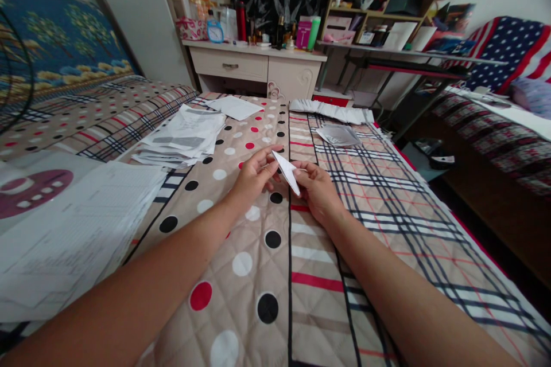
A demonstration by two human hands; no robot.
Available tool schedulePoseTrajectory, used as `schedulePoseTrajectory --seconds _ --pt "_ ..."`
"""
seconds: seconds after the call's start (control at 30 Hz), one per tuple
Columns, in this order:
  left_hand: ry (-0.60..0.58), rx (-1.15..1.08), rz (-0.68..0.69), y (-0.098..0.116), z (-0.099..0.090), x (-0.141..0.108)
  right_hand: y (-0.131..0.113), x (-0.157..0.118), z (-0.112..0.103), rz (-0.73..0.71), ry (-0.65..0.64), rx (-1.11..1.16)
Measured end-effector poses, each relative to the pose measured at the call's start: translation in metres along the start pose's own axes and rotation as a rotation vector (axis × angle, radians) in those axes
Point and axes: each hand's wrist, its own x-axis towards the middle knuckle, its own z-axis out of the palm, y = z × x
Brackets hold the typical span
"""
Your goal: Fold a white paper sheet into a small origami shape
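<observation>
A small piece of folded white paper (286, 171), pointed in shape, is held up between my two hands above the bed. My left hand (259, 171) pinches its upper left end between thumb and fingers. On the other side, my right hand (316, 186) grips the right edge, thumb on the near face. The fingers behind the paper are partly hidden. Beyond my hands lie a long row of folded white papers (331, 110) and a grey-white flat packet or sheet (339, 135).
To the left are a stack of printed sheets (183, 135), a single white sheet (236, 107) and a larger paper pile (86, 229). The quilted bedspread (241, 309) spreads beneath everything. A white dresser (232, 64) stands past the bed's far end, beside a desk (408, 53).
</observation>
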Motion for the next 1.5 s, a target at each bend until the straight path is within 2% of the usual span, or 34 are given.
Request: schedulePoseTrajectory --seconds 0.2,0.4,0.53,0.63,0.77,0.93,1.07,1.2,1.3,1.5 --pt "0.043 -0.012 -0.065 0.005 0.002 -0.002 0.002 -0.002 0.002 -0.054 0.011 -0.034" --pt "0.071 0.073 -0.069 0.000 0.007 0.000 0.000 -0.006 0.007 -0.105 -0.053 -0.244" --pt "0.157 0.300 -0.017 -0.007 0.003 0.002 -0.003 -0.011 0.009 -0.341 -0.014 -0.668" --pt "0.134 0.549 0.075 -0.007 0.000 0.001 -0.004 -0.013 0.009 -0.449 -0.010 -0.934" --pt "0.119 0.770 0.197 -0.005 0.002 -0.001 -0.002 -0.009 0.007 -0.451 0.008 -1.007" --pt "0.108 0.864 0.160 -0.004 0.006 -0.002 0.000 -0.003 0.002 -0.561 0.050 -1.066" --pt "0.025 0.817 0.177 -0.002 0.004 -0.004 -0.002 -0.001 -0.001 -0.495 0.066 -1.005" --pt "-0.142 0.619 0.271 0.000 -0.001 -0.006 -0.004 0.003 -0.008 -0.379 0.087 -0.886" --pt "-0.235 0.605 0.371 0.000 -0.004 -0.004 -0.005 0.006 -0.012 -0.297 0.098 -0.813" --pt "-0.212 0.719 0.508 -0.003 -0.004 -0.002 -0.006 0.005 -0.010 -0.289 0.133 -0.858"
